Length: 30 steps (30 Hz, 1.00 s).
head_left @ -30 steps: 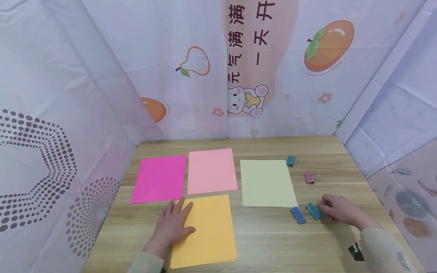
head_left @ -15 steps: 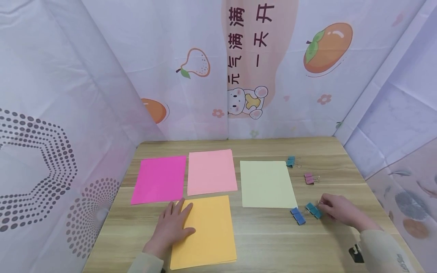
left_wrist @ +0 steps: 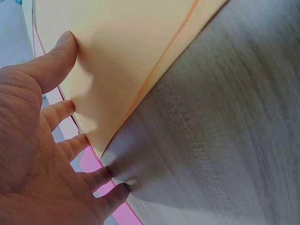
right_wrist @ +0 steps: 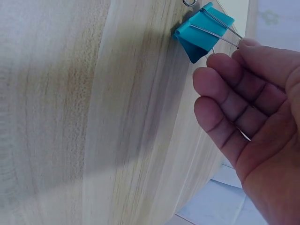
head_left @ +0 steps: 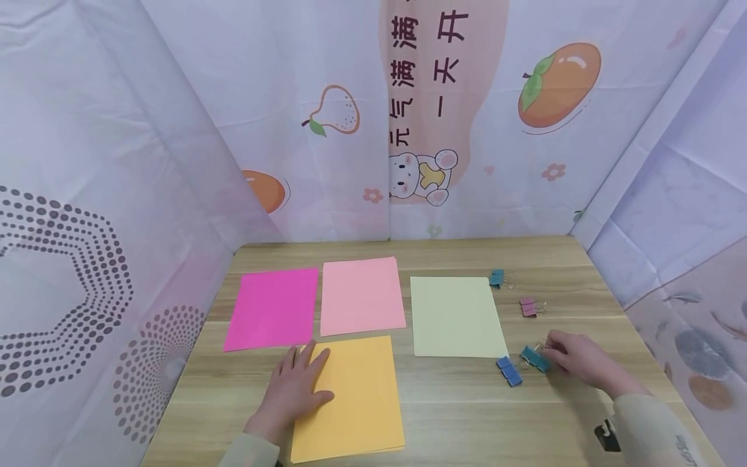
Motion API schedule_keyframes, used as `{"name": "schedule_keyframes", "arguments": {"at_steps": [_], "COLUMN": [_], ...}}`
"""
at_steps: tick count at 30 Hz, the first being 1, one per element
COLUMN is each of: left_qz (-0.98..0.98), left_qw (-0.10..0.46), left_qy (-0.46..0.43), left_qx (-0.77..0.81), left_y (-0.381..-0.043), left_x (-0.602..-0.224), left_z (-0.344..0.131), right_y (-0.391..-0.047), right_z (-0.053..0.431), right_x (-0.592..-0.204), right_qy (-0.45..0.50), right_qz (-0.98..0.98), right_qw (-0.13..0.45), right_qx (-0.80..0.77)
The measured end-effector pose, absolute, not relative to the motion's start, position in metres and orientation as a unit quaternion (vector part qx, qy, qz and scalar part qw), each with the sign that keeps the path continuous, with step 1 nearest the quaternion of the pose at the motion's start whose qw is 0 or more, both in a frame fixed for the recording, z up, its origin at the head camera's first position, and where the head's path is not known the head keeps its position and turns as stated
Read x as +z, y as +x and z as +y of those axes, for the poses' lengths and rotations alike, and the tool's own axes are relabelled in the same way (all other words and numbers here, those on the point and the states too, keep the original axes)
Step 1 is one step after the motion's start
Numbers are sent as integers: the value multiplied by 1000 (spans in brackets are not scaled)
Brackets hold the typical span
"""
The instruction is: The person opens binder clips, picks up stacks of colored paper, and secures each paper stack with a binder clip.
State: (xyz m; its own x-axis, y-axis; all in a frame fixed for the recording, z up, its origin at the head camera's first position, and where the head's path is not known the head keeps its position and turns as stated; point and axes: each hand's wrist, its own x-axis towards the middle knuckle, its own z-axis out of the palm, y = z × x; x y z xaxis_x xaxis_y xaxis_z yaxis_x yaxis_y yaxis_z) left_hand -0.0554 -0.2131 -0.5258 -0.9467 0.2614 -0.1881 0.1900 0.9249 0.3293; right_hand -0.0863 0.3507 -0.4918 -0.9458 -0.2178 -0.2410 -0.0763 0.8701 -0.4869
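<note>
With fingers spread, my left hand (head_left: 294, 386) rests on the left edge of a stack of orange-yellow paper (head_left: 356, 402); its thumb and some fingertips lie on the sheet, the others on the wood beside it. At the right, my right hand (head_left: 578, 360) pinches the wire handle of a teal binder clip (head_left: 535, 358) between thumb and index finger, the other fingers curled. In the right wrist view that binder clip (right_wrist: 201, 30) hangs tilted close over the table. A blue binder clip (head_left: 509, 371) lies just left of it.
Behind lie magenta paper (head_left: 272, 308), pink paper (head_left: 362, 295) and pale green paper (head_left: 457, 316). Another teal binder clip (head_left: 497, 278) and a mauve binder clip (head_left: 528, 307) lie at the back right. Printed curtains (head_left: 350, 220) enclose the wooden table (head_left: 455, 415).
The teal binder clip at my right hand has tilted and shifted slightly left. My left hand stays in place on the paper; the view has tipped up slightly.
</note>
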Motion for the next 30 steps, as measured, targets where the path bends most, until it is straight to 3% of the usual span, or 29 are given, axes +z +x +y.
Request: {"name": "schedule_keyframes", "arguments": {"at_steps": [30], "left_qz": [972], "left_qw": [119], "left_qy": [115], "left_qx": [165], "left_y": [-52], "left_x": [-521], "left_z": [-212], "right_y": [-81], "right_z": [351], "right_x": [-503], "right_qy": [-74], "right_qz": [951], "right_qw": [84], "right_qx": [-288]}}
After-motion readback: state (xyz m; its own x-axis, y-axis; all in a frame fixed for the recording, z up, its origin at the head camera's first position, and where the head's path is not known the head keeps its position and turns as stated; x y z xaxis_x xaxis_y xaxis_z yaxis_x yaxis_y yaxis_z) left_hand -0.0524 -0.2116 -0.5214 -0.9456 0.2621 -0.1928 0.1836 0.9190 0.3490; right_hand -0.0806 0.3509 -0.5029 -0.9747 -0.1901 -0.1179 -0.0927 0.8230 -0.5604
